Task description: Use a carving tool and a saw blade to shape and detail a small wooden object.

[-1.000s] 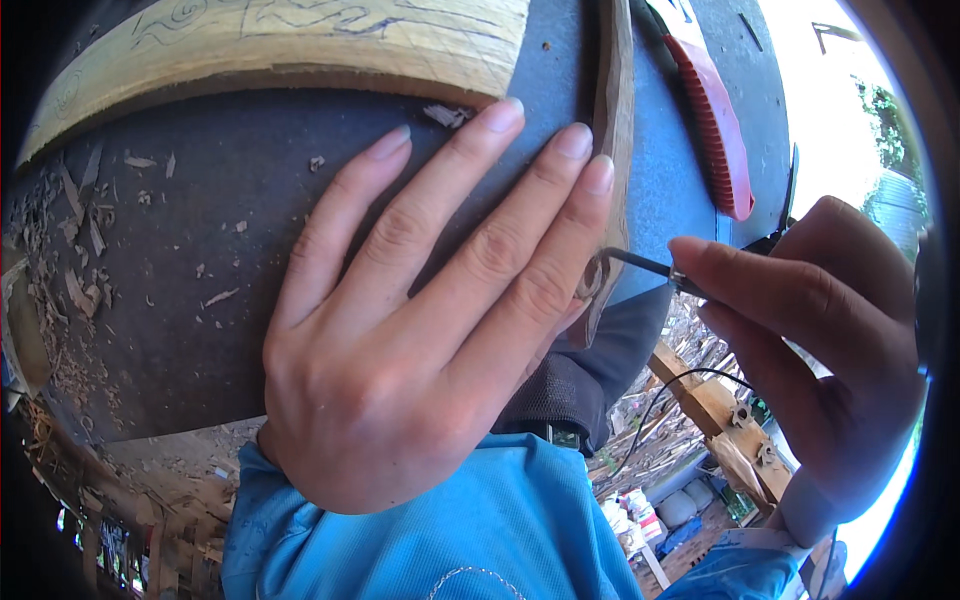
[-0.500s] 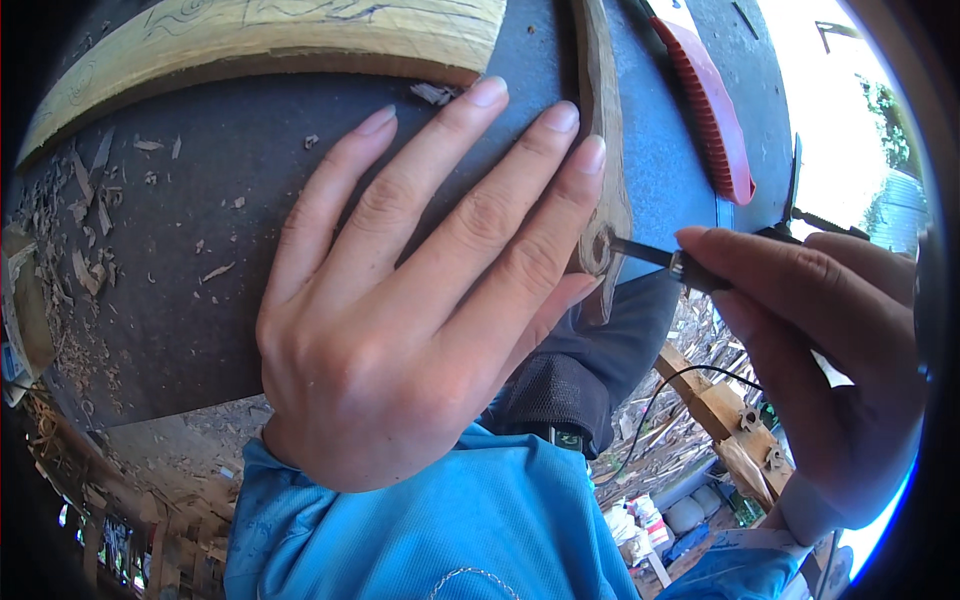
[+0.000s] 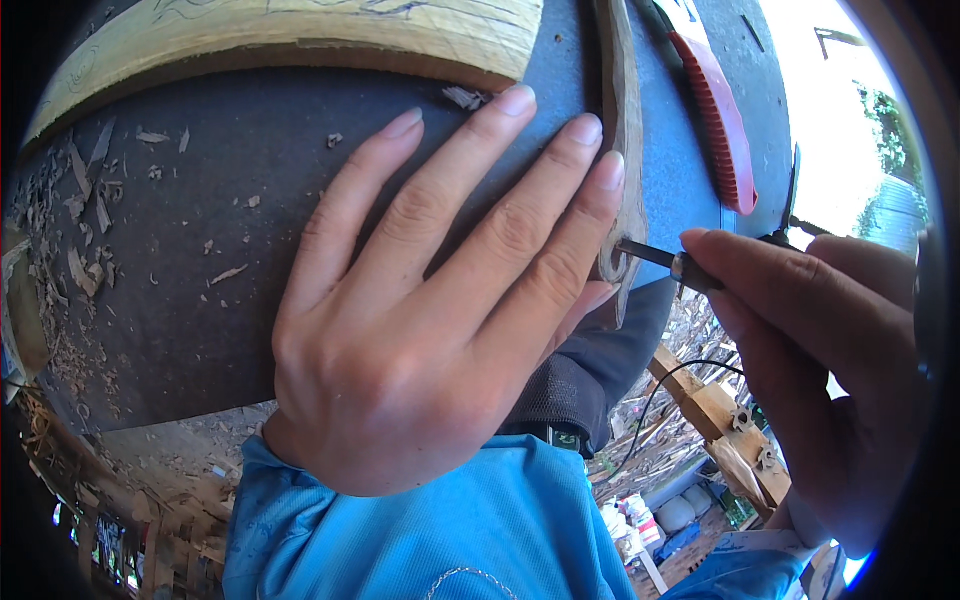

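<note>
A long, narrow strip of brown wood (image 3: 625, 110) reaches over the near edge of the dark work surface, with a carved scroll at its near end. My left hand (image 3: 410, 310) lies over the surface with fingers stretched and spread. Its index fingertip rests on the wooden strip, and its thumb, partly hidden, touches the strip beside the scroll. From the right, my right hand (image 3: 830, 340) pinches a slim carving chisel (image 3: 650, 254) near its ferrule. The tip of the blade meets the scroll; most of the handle is hidden in the hand.
A curved pale board (image 3: 300, 40) with blue pen drawings lies at the far left. Wood shavings (image 3: 85, 230) litter the left of the dark work surface (image 3: 190, 350). A red ribbed tool handle (image 3: 720, 130) lies right of the strip. Timber (image 3: 720, 420) and a black cable are below right.
The strip, board and left hand appear shifted slightly to the right in view. The chisel tip stays at the scroll, with the chisel sitting a little more over the wood.
</note>
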Demonstrator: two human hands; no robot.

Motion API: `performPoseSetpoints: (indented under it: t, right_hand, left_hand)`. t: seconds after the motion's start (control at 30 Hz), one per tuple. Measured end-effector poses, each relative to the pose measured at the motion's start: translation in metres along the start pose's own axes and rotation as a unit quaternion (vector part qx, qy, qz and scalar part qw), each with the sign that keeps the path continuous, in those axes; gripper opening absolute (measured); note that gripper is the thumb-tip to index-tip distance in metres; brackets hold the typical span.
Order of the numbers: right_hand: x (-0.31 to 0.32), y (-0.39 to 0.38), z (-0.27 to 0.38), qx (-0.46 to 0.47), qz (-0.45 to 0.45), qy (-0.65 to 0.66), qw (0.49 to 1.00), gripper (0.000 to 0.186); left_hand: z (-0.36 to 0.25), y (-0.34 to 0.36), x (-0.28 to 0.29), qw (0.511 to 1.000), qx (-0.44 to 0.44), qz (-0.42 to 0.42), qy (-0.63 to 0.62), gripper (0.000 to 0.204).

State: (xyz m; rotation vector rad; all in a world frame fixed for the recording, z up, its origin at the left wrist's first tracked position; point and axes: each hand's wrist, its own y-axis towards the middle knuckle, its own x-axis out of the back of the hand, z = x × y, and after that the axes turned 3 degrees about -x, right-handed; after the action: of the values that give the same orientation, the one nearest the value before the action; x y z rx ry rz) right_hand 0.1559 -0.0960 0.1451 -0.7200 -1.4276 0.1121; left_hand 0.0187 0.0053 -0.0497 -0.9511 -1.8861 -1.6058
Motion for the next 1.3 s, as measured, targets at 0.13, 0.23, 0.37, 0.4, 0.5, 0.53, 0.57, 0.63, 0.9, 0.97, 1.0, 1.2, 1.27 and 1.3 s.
performPoseSetpoints:
  t: [0.13,0.23,0.37,0.4,0.5,0.53,0.57,0.63,0.9,0.97,1.0,1.2,1.27,1.3]
  right_hand:
    - [0.002,0.003,0.007,-0.009,0.014,-0.022,1.000,0.028]
    - [0.000,0.003,0.009,-0.017,0.025,-0.029,0.999,0.028]
    - [-0.020,-0.008,-0.003,-0.009,-0.024,0.076,0.997,0.035]
    - [-0.030,-0.015,-0.004,-0.021,-0.073,0.113,0.991,0.035]
    - [-0.068,-0.019,-0.004,-0.026,-0.151,0.174,0.973,0.031]
    - [-0.077,-0.020,-0.005,-0.027,-0.174,0.226,0.958,0.028]
    - [-0.084,-0.022,-0.007,-0.030,-0.197,0.276,0.940,0.025]
    - [-0.095,-0.027,-0.011,-0.048,-0.184,0.314,0.930,0.021]
    - [-0.107,-0.035,-0.021,-0.150,-0.157,0.513,0.830,0.036]
    - [-0.111,-0.031,-0.025,-0.026,-0.245,0.436,0.866,0.033]
    - [-0.112,-0.030,-0.028,-0.023,-0.244,0.436,0.866,0.033]
    - [-0.109,-0.031,-0.029,0.030,-0.291,0.394,0.871,0.031]
    - [-0.094,-0.039,-0.023,-0.077,-0.206,0.377,0.900,0.031]
    - [-0.095,-0.038,-0.025,-0.070,-0.205,0.376,0.901,0.031]
  left_hand:
    - [-0.002,-0.004,-0.005,1.000,-0.004,-0.006,-0.004,0.036]
    - [-0.008,-0.002,-0.012,0.983,0.107,-0.115,-0.094,0.036]
    - [0.007,0.005,0.013,0.997,-0.046,0.056,0.014,0.039]
    - [0.007,0.006,0.013,0.997,-0.049,0.054,0.011,0.039]
    - [-0.002,0.007,0.014,0.999,-0.005,0.053,-0.006,0.039]
    - [-0.006,0.008,0.015,0.998,0.038,0.048,-0.031,0.039]
    - [-0.006,0.009,0.014,0.998,0.033,0.046,-0.030,0.039]
    - [-0.001,0.009,0.009,0.999,-0.002,0.027,-0.021,0.038]
    - [0.010,0.010,0.028,0.994,-0.060,0.079,0.040,0.074]
    - [0.000,0.009,0.004,0.994,-0.070,-0.078,0.012,0.082]
    - [-0.019,0.019,0.012,0.999,0.010,-0.038,-0.014,0.074]
    - [-0.037,0.027,0.035,0.987,0.142,0.039,-0.064,0.048]
    - [-0.026,0.024,0.048,0.983,0.150,0.058,-0.086,0.051]
    - [-0.022,0.022,0.054,0.978,0.160,0.079,-0.107,0.054]
